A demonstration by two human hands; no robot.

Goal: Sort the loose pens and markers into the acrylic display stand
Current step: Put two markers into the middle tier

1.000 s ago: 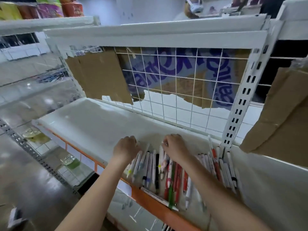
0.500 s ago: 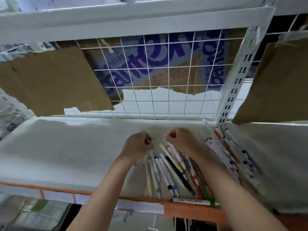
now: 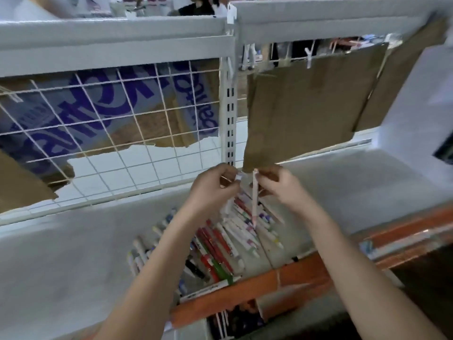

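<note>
Head view showed me mid-pick: my right hand [image 3: 282,186] pinched a slim white pen [image 3: 255,197] near its top, hanging tip-down above the pile of pens and markers [image 3: 220,241] on the white shelf [image 3: 73,241]. My left hand [image 3: 215,190] had its fingers curled on a small white piece, perhaps another pen's end; I could not tell. I saw no acrylic stand, so next, I judged, I needed to find it and match a slot. Loose pens lay fanned, mostly white-barrelled, some red and green.
</note>
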